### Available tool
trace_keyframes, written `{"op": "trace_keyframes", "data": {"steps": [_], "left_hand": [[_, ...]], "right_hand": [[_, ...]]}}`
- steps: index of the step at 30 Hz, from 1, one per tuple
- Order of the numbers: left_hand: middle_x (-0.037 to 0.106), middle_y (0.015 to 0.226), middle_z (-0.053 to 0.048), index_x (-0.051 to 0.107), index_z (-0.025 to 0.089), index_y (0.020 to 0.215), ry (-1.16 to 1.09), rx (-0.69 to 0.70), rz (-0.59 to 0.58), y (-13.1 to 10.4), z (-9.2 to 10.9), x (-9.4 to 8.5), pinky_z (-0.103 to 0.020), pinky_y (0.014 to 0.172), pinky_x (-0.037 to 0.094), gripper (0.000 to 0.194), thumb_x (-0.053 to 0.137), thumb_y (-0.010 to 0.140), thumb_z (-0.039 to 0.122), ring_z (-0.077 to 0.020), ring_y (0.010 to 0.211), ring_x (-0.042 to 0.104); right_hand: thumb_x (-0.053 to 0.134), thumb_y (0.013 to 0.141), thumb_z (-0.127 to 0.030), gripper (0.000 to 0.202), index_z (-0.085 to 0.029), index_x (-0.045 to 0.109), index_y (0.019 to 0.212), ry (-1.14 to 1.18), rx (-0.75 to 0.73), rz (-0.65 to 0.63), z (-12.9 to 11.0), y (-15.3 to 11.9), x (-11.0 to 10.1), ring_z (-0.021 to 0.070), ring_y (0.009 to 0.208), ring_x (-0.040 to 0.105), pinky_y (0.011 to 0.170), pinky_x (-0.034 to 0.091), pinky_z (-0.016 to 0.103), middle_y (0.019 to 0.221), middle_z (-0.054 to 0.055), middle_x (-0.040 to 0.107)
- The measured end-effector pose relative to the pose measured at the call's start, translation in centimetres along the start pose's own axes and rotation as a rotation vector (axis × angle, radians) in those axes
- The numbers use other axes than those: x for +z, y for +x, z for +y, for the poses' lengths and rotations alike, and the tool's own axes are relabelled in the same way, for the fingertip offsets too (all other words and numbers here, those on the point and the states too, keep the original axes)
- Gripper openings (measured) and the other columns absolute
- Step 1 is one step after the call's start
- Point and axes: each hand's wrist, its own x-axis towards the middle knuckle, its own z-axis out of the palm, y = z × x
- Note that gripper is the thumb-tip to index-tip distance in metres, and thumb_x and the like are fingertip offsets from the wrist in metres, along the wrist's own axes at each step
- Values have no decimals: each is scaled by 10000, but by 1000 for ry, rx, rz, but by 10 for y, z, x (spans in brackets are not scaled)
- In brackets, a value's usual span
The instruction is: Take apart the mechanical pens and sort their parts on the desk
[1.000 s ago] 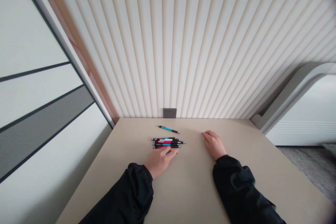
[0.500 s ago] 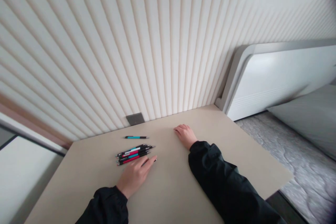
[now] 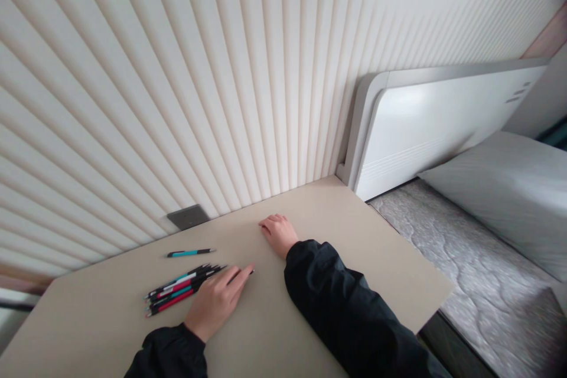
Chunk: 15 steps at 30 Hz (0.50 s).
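On the beige table (image 3: 266, 307), a pile of several pens (image 3: 181, 289) with black, red, blue and white parts lies just left of my left hand (image 3: 219, 301). That hand is closed on a pen, mostly hidden under the fingers, its dark tip (image 3: 252, 272) showing past them. A single blue and black pen (image 3: 190, 253) lies by itself beyond the pile. Farther right, my right hand (image 3: 279, 234) rests on the tabletop with its fingers curled together and nothing visible in them.
A ribbed cream wall (image 3: 248, 71) rises behind the table, with a dark socket plate (image 3: 188, 217) low on it. To the right are a white headboard (image 3: 425, 124), a mattress (image 3: 447, 236) and a grey pillow (image 3: 509, 189).
The camera view has turned to the right, so table and pens appear farther left. My left hand now covers the right end of the pile slightly more.
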Motion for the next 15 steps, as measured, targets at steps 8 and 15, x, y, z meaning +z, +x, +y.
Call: {"op": "trace_keyframes", "data": {"steps": [8, 15], "left_hand": [[629, 882, -41, 566, 227, 1248, 8, 5, -2, -2, -2, 4, -256, 699, 501, 348, 415, 942, 161, -151, 743, 639], [648, 872, -47, 586, 222, 1229, 40, 24, 52, -2, -2, 0, -230, 690, 518, 355, 408, 928, 159, -147, 742, 655]], "right_hand": [[491, 925, -238, 201, -238, 664, 1028, 20, 18, -3, 0, 11, 5, 193, 965, 564, 858, 374, 319, 1020, 33, 681], [482, 924, -244, 264, -230, 591, 1164, 73, 11, 55, -10, -7, -9, 198, 1017, 545, 890, 381, 327, 1079, 57, 647]]}}
